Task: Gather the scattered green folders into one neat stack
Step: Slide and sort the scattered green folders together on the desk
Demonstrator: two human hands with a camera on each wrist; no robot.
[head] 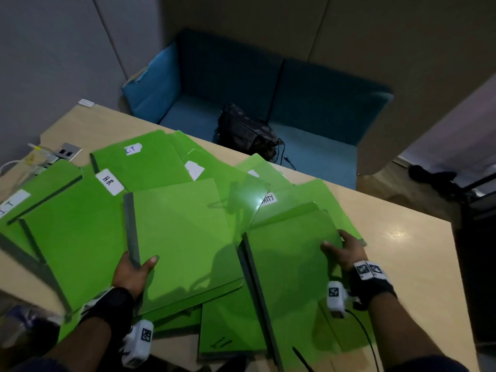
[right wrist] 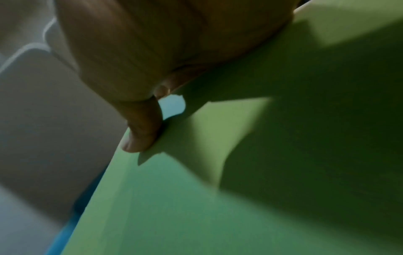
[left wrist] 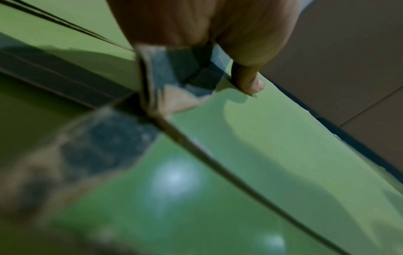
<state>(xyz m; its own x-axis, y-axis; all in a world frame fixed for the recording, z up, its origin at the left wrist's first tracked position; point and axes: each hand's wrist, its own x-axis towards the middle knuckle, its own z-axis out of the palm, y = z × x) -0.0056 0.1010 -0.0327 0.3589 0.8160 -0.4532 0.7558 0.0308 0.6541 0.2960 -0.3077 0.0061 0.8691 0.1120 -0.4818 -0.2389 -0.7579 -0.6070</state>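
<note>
Several green folders with grey spines and white labels lie fanned over the wooden table [head: 413, 253]. My left hand [head: 134, 267] grips the near spine corner of a middle folder [head: 185, 237], thumb on top; the left wrist view shows that thumb [left wrist: 248, 81] on the green cover [left wrist: 272, 155]. My right hand [head: 345, 251] grips the right edge of another folder [head: 292, 269], thumb on top and fingers hidden beneath. In the right wrist view the thumb [right wrist: 141, 131] presses the folder's cover [right wrist: 196, 198].
Folders labelled "I.T" [head: 139, 162] and "H.R" [head: 80, 232] lie at the left. A socket panel [head: 68, 151] and white cables sit at the table's far left. Beyond the table stands a blue sofa [head: 308, 98] with a dark bag [head: 245, 132] on it.
</note>
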